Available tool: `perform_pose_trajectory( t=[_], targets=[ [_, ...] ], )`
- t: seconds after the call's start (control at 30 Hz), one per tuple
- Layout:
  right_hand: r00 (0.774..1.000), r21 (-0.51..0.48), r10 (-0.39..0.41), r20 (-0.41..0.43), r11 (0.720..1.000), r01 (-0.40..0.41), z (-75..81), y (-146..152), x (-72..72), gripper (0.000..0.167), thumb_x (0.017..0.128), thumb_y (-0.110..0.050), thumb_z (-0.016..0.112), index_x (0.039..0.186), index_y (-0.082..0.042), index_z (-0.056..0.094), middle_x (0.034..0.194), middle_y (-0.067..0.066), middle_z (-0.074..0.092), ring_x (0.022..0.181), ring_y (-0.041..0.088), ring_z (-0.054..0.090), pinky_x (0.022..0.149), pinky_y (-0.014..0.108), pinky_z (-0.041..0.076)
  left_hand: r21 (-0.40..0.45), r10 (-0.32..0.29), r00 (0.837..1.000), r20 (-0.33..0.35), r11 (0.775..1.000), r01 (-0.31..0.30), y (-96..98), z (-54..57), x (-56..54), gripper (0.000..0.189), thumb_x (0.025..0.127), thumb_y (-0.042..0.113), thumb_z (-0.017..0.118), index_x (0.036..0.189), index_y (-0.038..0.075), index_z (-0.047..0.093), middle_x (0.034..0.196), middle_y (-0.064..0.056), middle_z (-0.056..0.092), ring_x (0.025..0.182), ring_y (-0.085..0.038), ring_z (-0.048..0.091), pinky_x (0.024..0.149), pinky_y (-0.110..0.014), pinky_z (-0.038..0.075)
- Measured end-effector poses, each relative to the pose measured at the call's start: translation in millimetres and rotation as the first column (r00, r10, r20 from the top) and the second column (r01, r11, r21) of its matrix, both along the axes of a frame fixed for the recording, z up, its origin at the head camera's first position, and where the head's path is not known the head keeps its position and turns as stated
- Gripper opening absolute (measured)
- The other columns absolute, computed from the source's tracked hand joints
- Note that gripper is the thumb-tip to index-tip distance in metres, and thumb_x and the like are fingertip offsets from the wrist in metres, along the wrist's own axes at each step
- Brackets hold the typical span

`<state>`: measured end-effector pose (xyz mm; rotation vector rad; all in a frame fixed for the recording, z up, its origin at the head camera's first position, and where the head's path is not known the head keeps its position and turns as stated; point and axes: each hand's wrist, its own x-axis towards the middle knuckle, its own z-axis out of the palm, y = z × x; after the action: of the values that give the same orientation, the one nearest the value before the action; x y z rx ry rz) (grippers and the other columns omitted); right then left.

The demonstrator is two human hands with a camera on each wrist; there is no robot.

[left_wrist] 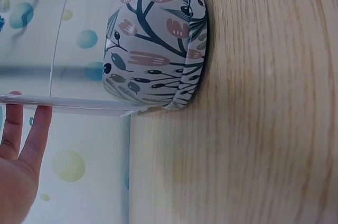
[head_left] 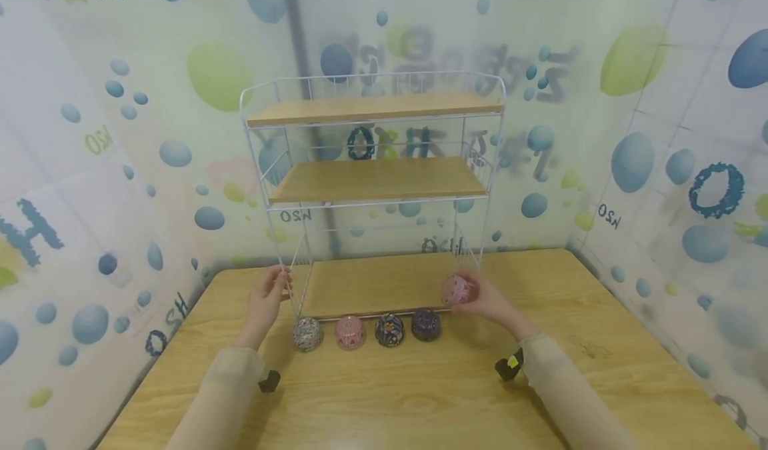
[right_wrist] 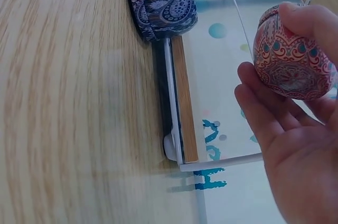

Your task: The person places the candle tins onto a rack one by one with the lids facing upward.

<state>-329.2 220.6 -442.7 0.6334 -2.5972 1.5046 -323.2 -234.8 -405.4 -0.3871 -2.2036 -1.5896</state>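
Observation:
My right hand (head_left: 489, 300) holds a small round red-patterned tin (right_wrist: 293, 57) above the bottom shelf's right front corner, thumb on one side and fingers on the other. Its flat end, with a rosette, faces the right wrist camera. At the left front post of a white wire rack (head_left: 278, 237), my left hand (head_left: 267, 300) holds the post with its fingers; the thumb is hidden in the left wrist view. Along the rack's front edge stand a pale floral tin (left_wrist: 153, 44), a pink tin (head_left: 350, 333), a dark floral tin (head_left: 389, 331) and a dark paisley tin (right_wrist: 163, 5).
The rack has a wooden top shelf (head_left: 372, 108), middle shelf (head_left: 378, 179) and bottom shelf (head_left: 378, 283), with wire rails at its sides. It stands on a wood-grain table (head_left: 384, 397) before a patterned curtain (head_left: 372, 30).

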Motion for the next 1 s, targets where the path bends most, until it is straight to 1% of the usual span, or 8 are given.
perform_pose_trajectory(
  t=[0.13,0.2,0.37,0.43,0.57,0.8,0.9,1.0],
  targets=[
    [0.999,-0.034,0.047,0.009,0.998,-0.046,-7.4,2.2,-6.8,0.077,0.075,-0.011,0.082,0.138,0.006,0.04,0.13,0.027,0.05,0.119,0.044,0.049,0.095,0.049,0.049,0.009,-0.012,1.0,0.006,1.0,0.012,-0.7,-0.4,-0.3,0.022,0.104,0.01,0.043,0.116,-0.006,0.054,0.105,-0.028,0.054,0.096,-0.034,0.058,0.08,-0.04,0.058],
    [0.998,-0.046,0.066,0.011,0.997,-0.065,-7.8,1.7,-7.0,0.076,0.075,-0.01,0.083,0.137,0.006,0.041,0.128,0.026,0.051,0.118,0.043,0.05,0.094,0.048,0.05,0.006,-0.014,1.0,0.008,1.0,0.014,-0.6,0.1,0.2,0.023,0.104,0.01,0.043,0.115,-0.006,0.054,0.106,-0.029,0.054,0.095,-0.029,0.059,0.081,-0.041,0.058],
    [0.997,-0.028,0.073,-0.007,0.997,-0.073,-7.6,0.8,-7.3,0.074,0.074,-0.012,0.084,0.135,0.003,0.045,0.126,0.023,0.054,0.117,0.04,0.051,0.094,0.048,0.049,0.012,-0.014,1.0,0.006,1.0,0.014,-0.1,0.9,0.3,0.022,0.104,0.01,0.043,0.114,-0.006,0.054,0.105,-0.028,0.054,0.088,-0.007,0.058,0.081,-0.044,0.057],
    [0.998,-0.021,0.069,-0.012,0.997,-0.069,-6.7,0.2,-6.9,0.075,0.073,-0.013,0.085,0.135,0.002,0.045,0.126,0.023,0.054,0.117,0.041,0.051,0.096,0.051,0.048,0.017,-0.017,1.0,0.004,1.0,0.016,0.1,1.1,0.6,0.022,0.104,0.01,0.043,0.114,-0.006,0.054,0.104,-0.027,0.054,0.087,-0.003,0.057,0.081,-0.045,0.057],
    [0.999,-0.023,0.054,-0.004,0.998,-0.054,-5.3,-0.5,-7.1,0.077,0.072,-0.016,0.086,0.136,0.002,0.045,0.127,0.022,0.054,0.118,0.04,0.05,0.099,0.055,0.043,0.016,-0.016,1.0,-0.001,1.0,0.016,0.5,2.0,2.0,0.022,0.104,0.01,0.043,0.114,-0.006,0.054,0.104,-0.026,0.054,0.087,-0.004,0.058,0.082,-0.047,0.057],
    [0.997,-0.069,0.051,0.054,0.996,-0.047,-4.5,0.6,-7.1,0.08,0.075,-0.013,0.083,0.14,0.003,0.039,0.132,0.024,0.05,0.122,0.041,0.047,0.102,0.055,0.041,-0.012,-0.009,1.0,-0.002,1.0,0.008,-0.1,0.8,1.7,0.023,0.105,0.011,0.042,0.116,-0.006,0.053,0.105,-0.026,0.054,0.088,-0.002,0.057,0.083,-0.051,0.055],
    [0.997,-0.074,0.045,0.059,0.996,-0.041,-3.6,0.9,-7.6,0.08,0.076,-0.013,0.082,0.141,0.003,0.039,0.133,0.025,0.049,0.123,0.042,0.046,0.103,0.056,0.039,-0.004,-0.012,1.0,-0.004,1.0,0.012,-3.6,-5.2,-4.4,0.023,0.105,0.011,0.043,0.117,-0.006,0.053,0.106,-0.026,0.054,0.088,-0.003,0.057,0.082,-0.051,0.055],
    [0.996,-0.095,0.054,0.071,0.994,-0.047,-2.9,0.5,-8.4,0.078,0.076,-0.011,0.082,0.141,0.002,0.039,0.133,0.024,0.049,0.123,0.041,0.046,0.104,0.055,0.039,0.001,-0.009,1.0,-0.001,1.0,0.009,-8.3,-14.1,-13.7,0.025,0.105,0.014,0.043,0.118,-0.005,0.053,0.106,-0.025,0.055,0.09,-0.007,0.058,0.081,-0.044,0.057]
  ],
)
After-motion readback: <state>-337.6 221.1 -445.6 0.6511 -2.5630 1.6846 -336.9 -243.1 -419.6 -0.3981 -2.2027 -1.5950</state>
